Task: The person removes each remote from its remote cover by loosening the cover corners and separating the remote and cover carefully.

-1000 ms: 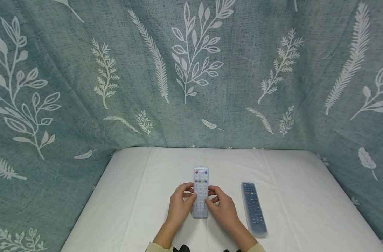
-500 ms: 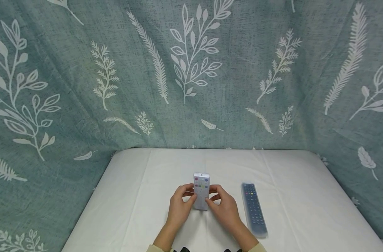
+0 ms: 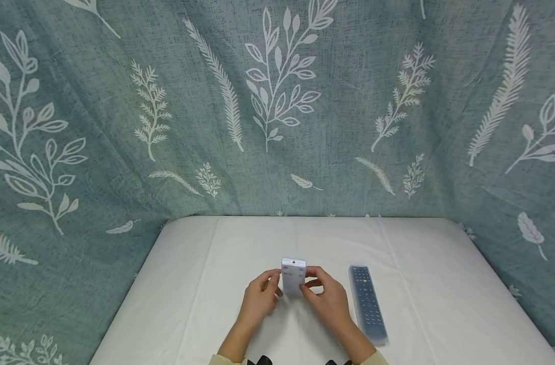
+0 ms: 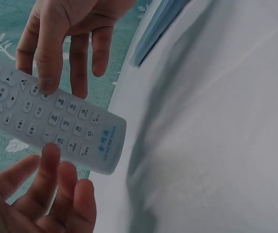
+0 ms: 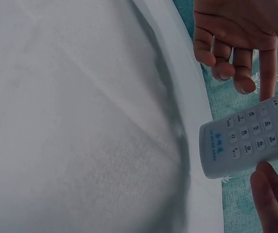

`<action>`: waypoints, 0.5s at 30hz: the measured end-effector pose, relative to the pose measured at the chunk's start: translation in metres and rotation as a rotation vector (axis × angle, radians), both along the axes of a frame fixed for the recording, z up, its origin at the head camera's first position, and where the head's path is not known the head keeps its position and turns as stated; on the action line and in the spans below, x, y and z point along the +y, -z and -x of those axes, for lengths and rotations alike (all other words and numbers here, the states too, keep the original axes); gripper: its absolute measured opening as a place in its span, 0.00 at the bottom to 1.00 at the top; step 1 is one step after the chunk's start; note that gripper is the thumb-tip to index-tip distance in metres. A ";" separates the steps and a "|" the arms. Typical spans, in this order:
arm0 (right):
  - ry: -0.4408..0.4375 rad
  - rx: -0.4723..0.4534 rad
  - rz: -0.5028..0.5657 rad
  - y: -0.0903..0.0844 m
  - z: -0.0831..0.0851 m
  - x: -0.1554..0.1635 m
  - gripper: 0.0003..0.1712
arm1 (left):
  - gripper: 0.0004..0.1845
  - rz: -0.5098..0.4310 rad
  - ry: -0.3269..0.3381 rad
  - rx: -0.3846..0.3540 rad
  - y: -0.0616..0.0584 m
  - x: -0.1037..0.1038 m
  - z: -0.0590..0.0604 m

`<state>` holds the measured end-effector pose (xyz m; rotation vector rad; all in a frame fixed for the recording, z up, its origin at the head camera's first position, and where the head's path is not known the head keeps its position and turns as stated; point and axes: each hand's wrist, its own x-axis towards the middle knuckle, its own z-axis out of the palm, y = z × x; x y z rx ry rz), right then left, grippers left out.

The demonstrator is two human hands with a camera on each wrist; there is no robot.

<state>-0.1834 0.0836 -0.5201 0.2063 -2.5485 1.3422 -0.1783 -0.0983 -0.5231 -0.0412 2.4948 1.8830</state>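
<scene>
Pinching the white remote (image 3: 293, 278) with the right hand (image 3: 331, 299): thumb on the button face, fingers behind. Remote sits between both hands' fingertips, steeply tilted, top end up; end with blue lettering sticks out past the right thumb. Left hand (image 3: 257, 300) loose, fingers spread and slightly bent, beside the remote's opposite edge; one fingertip right at that edge, can't tell if touching. Left thumb apart from it. Dark remote (image 3: 369, 304) in clear cover lies on white cloth (image 3: 191, 314), off the outer side of the right hand, well apart from the left fingers.
</scene>
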 end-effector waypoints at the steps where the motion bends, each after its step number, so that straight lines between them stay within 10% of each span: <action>1: -0.004 0.005 -0.003 0.000 0.000 0.000 0.22 | 0.25 -0.014 0.011 -0.017 -0.001 0.000 0.000; 15: -0.041 0.202 -0.079 0.008 -0.002 -0.001 0.23 | 0.40 -0.297 0.158 -0.240 -0.010 0.001 0.002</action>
